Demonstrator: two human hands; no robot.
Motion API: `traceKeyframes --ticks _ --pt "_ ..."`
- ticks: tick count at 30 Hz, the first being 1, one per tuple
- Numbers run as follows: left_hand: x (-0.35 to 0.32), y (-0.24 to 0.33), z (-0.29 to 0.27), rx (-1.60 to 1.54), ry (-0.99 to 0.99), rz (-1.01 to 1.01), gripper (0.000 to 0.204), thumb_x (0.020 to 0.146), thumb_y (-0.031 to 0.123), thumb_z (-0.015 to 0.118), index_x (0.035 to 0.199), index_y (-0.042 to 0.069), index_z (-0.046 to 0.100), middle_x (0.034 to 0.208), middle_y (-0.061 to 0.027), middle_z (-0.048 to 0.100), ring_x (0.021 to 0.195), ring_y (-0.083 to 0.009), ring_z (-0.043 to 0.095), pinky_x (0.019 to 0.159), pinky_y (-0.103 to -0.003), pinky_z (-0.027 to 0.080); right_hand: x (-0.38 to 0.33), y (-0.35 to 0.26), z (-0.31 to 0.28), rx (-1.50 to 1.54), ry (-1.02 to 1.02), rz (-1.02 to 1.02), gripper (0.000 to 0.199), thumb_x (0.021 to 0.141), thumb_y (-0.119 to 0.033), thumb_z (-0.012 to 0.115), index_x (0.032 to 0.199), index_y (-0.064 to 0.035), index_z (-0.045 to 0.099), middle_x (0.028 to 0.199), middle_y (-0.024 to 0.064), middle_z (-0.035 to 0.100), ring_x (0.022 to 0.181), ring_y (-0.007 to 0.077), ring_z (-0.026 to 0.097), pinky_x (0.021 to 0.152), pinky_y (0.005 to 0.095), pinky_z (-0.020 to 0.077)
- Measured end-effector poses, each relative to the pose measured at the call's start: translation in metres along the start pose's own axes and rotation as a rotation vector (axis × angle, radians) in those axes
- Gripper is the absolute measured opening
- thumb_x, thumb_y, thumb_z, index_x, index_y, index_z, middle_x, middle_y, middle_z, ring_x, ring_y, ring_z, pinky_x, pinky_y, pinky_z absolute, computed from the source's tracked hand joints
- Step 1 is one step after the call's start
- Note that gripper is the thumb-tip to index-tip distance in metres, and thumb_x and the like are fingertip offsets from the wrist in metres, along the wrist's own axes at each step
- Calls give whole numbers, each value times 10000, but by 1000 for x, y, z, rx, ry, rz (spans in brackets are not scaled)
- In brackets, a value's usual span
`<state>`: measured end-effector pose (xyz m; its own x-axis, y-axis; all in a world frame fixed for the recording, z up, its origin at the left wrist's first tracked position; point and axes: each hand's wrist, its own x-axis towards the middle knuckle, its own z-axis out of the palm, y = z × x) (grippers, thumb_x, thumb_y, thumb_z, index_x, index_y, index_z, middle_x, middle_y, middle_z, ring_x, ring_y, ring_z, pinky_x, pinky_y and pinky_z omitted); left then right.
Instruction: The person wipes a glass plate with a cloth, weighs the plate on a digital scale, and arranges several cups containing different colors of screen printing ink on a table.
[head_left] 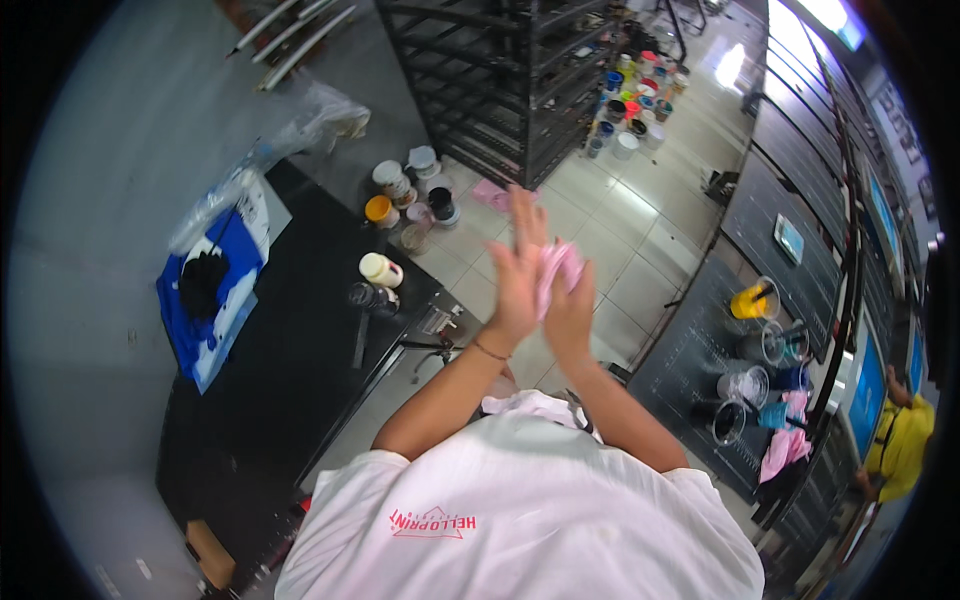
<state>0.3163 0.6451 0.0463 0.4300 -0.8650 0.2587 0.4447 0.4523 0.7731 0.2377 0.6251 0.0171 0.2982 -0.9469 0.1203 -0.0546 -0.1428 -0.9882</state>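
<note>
In front of my chest, my left hand (516, 282) is raised with its fingers stretched out and its palm turned toward the other hand. Pressed near that palm is a crumpled pink cloth (556, 272). My right hand (570, 318) grips the cloth, its fingers partly hidden behind the folds. Both hands are somewhat blurred, and whether the left palm touches the cloth I cannot tell for sure. A thin band circles my left wrist.
A black table (270, 400) on the left holds a white bottle (381, 269) and blue-white sheeting (225, 280). Ahead stands a black rack (480, 90) beside paint tubs (630, 110). On the right bench (680, 345) are ink cups (752, 300). A person in yellow (900, 450) works at far right.
</note>
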Motion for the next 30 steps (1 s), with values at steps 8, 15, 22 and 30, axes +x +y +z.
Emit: traceKeyframes --ticks 8,15,22,30 --pt "13 18 -23 654 -186 243 960 887 772 218 1531 60 189 1589 -249 -23 1475 -392 9 1169 -501 80 66 13 30 117 -220 227 306 949 -252 529 1084 22 539 940 69 578 823 157 560 696 308 462" --pt "21 12 -50 712 -175 254 907 883 762 319 1421 40 429 1549 -262 193 1401 -399 295 1131 -500 247 114 71 20 -65 -656 221 360 954 -301 551 1148 1 576 837 40 596 662 105 553 539 248 453" --pt "69 -21 -71 347 -7 161 617 1009 498 380 1346 -7 492 1407 -216 444 1312 -297 438 1052 -383 397 162 46 0 47 -630 528 348 1010 -335 473 1187 -53 573 894 -18 602 708 67 563 564 239 473" --pt "174 -149 -45 745 -241 -113 604 1050 384 284 1464 -56 271 1550 -244 212 1456 -322 188 1193 -404 77 233 152 -27 496 -49 348 473 1017 -435 432 1312 -66 455 1009 33 605 861 170 613 764 318 523"
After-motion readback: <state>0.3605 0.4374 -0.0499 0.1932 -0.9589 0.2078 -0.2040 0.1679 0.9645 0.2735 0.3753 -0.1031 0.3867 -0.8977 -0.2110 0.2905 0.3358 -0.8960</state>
